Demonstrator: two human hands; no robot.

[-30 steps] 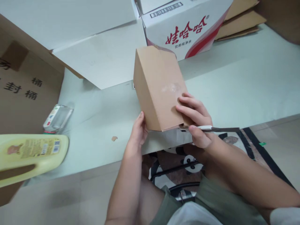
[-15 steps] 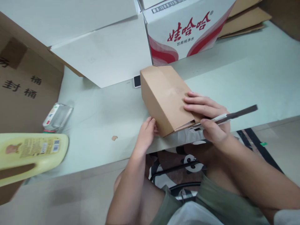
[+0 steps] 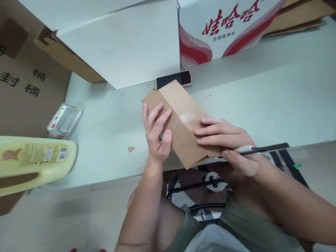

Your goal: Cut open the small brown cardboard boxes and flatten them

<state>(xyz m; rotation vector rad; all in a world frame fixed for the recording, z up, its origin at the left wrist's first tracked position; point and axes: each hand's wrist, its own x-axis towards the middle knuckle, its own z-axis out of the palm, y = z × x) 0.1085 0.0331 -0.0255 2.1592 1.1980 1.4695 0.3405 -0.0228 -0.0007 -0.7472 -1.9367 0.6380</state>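
Observation:
A small brown cardboard box (image 3: 193, 112) rests tilted at the table's front edge, a strip of clear tape shining on its top. My left hand (image 3: 157, 136) lies against the left panel with its fingers spread and the thumb apart. Across the right part of the box, my right hand (image 3: 228, 136) has its fingers stretched out. Between its thumb and palm it keeps a slim white-and-black tool (image 3: 265, 149), perhaps a utility knife, whose dark end sticks out to the right. A phone (image 3: 181, 77) lies just behind the box, partly covered by it.
White cartons (image 3: 118, 49) and a red-and-white water carton (image 3: 223, 31) line the back. Folded cardboard (image 3: 299, 17) is at the back right. On the left are a large brown carton (image 3: 23, 112), a clear bottle (image 3: 64, 120) and a yellow bottle (image 3: 39, 164). A cardboard scrap (image 3: 130, 149) lies left of my hands.
My left hand has moved up from the box's lower left corner onto its left panel. The box has tipped and looks flatter, uncovering more of the phone. My right hand keeps the tool.

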